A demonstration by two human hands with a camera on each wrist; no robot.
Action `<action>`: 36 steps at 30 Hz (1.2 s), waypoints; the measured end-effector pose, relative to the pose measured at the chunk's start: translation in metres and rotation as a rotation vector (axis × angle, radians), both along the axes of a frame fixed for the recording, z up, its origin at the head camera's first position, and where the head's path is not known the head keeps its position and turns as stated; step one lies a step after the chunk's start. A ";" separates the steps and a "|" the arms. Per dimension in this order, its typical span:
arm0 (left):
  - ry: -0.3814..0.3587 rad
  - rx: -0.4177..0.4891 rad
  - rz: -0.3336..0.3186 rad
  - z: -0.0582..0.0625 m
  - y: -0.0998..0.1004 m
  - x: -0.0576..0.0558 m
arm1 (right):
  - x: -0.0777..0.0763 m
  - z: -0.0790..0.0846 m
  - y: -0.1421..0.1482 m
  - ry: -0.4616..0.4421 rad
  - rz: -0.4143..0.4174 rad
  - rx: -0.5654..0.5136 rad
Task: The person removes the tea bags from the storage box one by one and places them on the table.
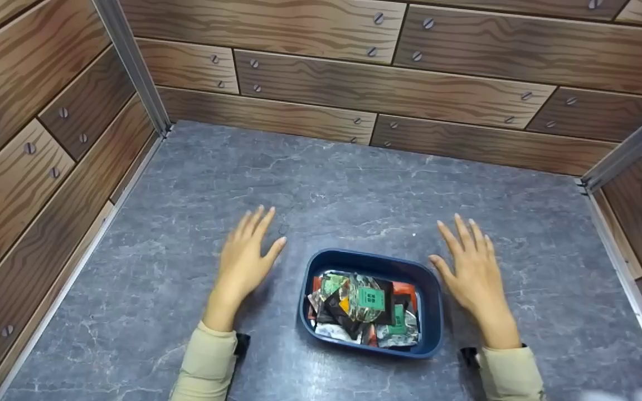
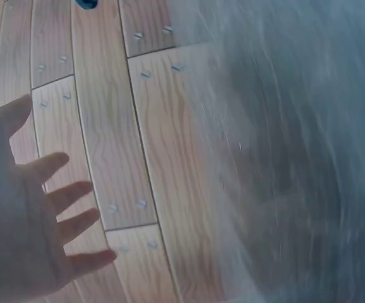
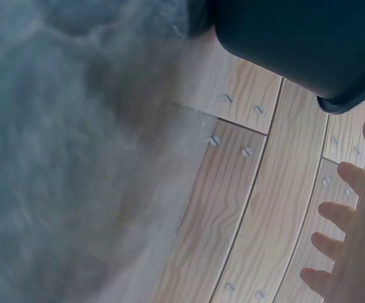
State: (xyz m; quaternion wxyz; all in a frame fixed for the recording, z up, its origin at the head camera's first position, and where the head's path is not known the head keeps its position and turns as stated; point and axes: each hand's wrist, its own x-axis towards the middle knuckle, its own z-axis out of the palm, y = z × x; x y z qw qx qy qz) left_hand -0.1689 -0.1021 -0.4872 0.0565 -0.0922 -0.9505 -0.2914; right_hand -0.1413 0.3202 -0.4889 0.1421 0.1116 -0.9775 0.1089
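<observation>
A dark blue rectangular tub [image 1: 434, 312] with rounded corners stands on the grey marbled surface between the two hands. Inside it lies a jumble of small packets [image 1: 368, 298], in green, black, red and silvery foil. To the tub's left, the left hand [image 1: 246, 256] is spread palm down with straight fingers, holding nothing. On the other side, the right hand [image 1: 474, 273] has its fingers apart, its thumb pointing toward the tub's rim, and also holds nothing. The right wrist view shows the tub's outer wall [image 3: 296, 44] beyond the fingers [image 3: 337, 214].
Wood-patterned panels [image 1: 310, 72] with printed screws enclose the surface at the back and both sides. Grey metal posts [image 1: 134, 67] stand at the back corners. Pale metal strips [image 1: 81, 242] run along the side edges. Around the tub spreads the grey marbled surface [image 1: 354, 195].
</observation>
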 end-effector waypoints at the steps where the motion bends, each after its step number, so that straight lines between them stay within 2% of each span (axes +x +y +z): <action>1: -0.017 0.062 -0.013 0.000 0.002 0.001 | 0.000 0.002 0.000 0.006 0.013 0.003; 6: -0.150 0.329 -0.073 -0.004 0.019 0.008 | 0.001 0.015 -0.004 0.048 0.100 0.039; 11: -0.284 0.478 -0.137 -0.012 0.029 0.016 | 0.001 0.028 -0.015 0.087 0.220 0.070; 15: -0.348 0.581 -0.196 -0.019 0.035 0.021 | 0.002 0.034 -0.026 0.106 0.308 0.107; 18: -0.381 0.616 -0.219 -0.022 0.037 0.024 | 0.002 0.038 -0.036 0.119 0.374 0.150; 23: -0.428 0.623 -0.211 -0.025 0.038 0.027 | 0.003 0.040 -0.054 0.111 0.474 0.231; 29: -0.522 0.712 -0.227 -0.025 0.038 0.028 | 0.008 0.038 -0.068 0.095 0.601 0.308; 33: -0.519 0.749 -0.256 -0.027 0.040 0.028 | 0.012 0.034 -0.074 0.087 0.678 0.358; 36: -0.535 0.805 -0.237 -0.029 0.042 0.029 | 0.015 0.028 -0.080 0.046 0.720 0.399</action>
